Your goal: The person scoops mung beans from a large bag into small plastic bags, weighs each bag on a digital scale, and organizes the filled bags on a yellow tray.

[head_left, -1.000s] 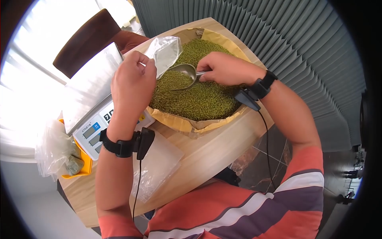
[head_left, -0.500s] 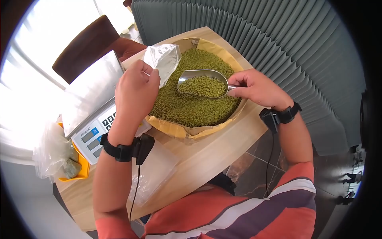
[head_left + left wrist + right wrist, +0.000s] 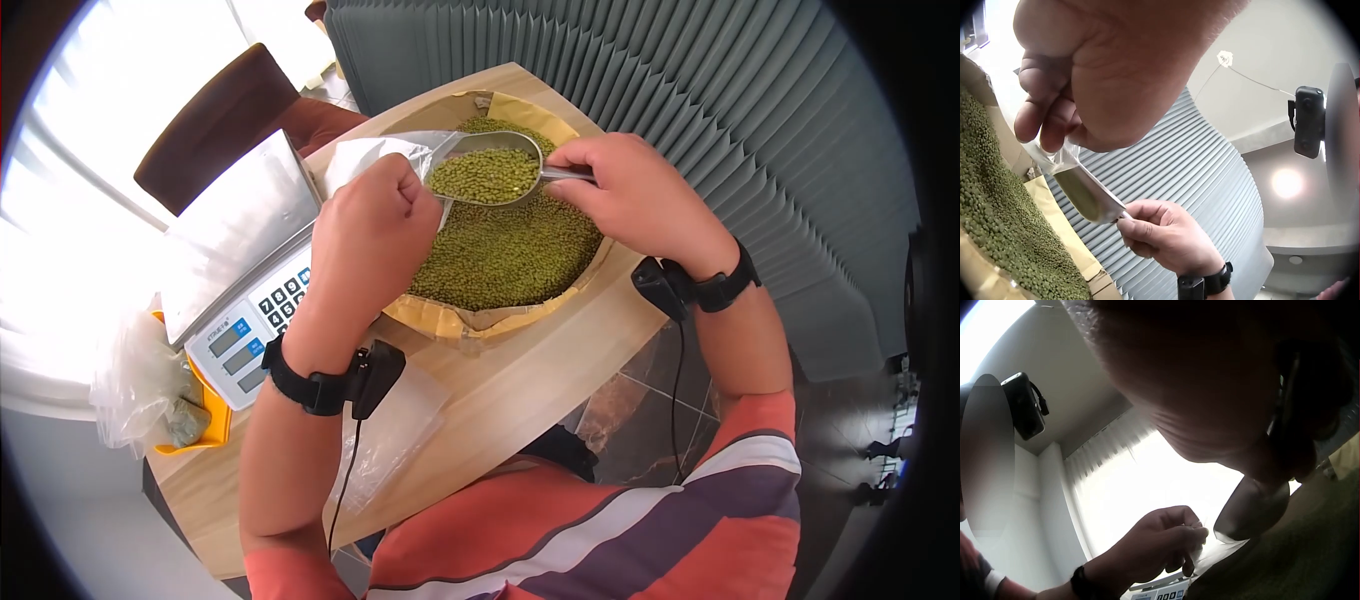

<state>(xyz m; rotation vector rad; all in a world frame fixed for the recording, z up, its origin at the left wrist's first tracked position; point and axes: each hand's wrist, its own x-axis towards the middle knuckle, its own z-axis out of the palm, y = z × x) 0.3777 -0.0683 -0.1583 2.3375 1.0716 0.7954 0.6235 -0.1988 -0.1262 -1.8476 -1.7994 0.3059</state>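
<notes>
My right hand grips the handle of a metal scoop, which carries a heap of green beans. The scoop's front end reaches the mouth of a clear plastic bag. With curled fingers my left hand pinches the bag's edge, seen also in the left wrist view just above the scoop. Below both hands lies a large paper-lined container full of the same small green beans. In the right wrist view the scoop's metal underside shows beside the bag.
A digital scale with a steel platform stands left of the container. Near it are a yellow tray and a filled clear bag. Flat plastic bags lie on the wooden table. A brown chair is behind.
The scoop came up out of the beans carrying a load, swung right, then moved back left to the bag's mouth. The left hand keeps its hold on the bag and has shifted slightly right.
</notes>
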